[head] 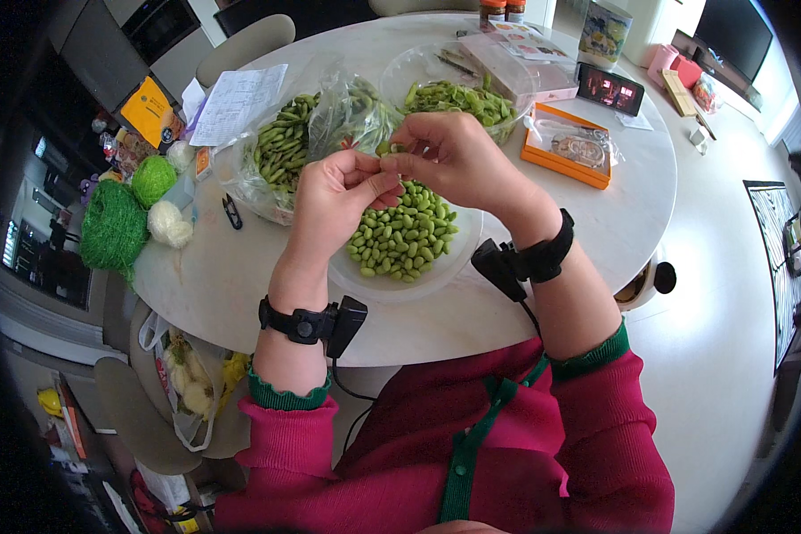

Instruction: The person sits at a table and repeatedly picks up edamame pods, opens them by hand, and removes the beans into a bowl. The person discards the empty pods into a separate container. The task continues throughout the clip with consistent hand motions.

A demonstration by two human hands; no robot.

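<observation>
Both hands meet above a round bowl (468,257) of shelled green soybeans (404,233). My right hand (457,160) pinches a green soybean pod (388,149) between thumb and fingers. Touching it at the fingertips, my left hand (344,197) has its thumb and fingers pressed together; whether it grips the pod too is hidden. Behind my left hand, unshelled pods (284,143) lie in a bowl lined with clear plastic. A clear plastic bag (347,110) stands beside them. Green pods or husks (464,100) fill part of a clear container beyond my right hand.
Small black thread snips (231,212) and balls of green yarn (115,223) and white yarn (169,224) lie at the left. An orange box (567,147) is right of the bowls, with a propped phone (611,89) behind it. Papers (237,107) lie at the back left.
</observation>
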